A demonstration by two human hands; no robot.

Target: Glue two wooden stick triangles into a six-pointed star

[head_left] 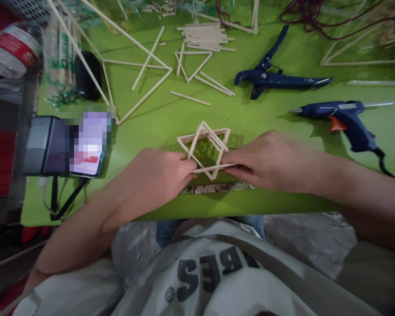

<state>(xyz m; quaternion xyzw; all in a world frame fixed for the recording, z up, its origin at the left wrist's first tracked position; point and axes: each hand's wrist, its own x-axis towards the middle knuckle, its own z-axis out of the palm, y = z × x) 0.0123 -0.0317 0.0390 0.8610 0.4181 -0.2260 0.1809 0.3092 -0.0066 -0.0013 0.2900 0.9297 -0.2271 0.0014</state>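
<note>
Nearest the head camera comes a grey lettered shirt [210, 267], and just past it, all the action at the green table [145, 125]! Left hand [164, 173]: thumb and fingers pinched on the left corner of a star-shaped stick frame [216, 138]. Right hand [263, 160]: fingers gripping the opposite corner. That frame sits right between the fingertips, its front stick [213, 168] spanning both grips. Looks like a steadying-and-aligning step; the next move seems to call for even pressure, no twist on those thin joints. Beyond the fingers, a loose stick [191, 98]; past the right hand, a glue gun [342, 112] and a cutter [266, 80].
</note>
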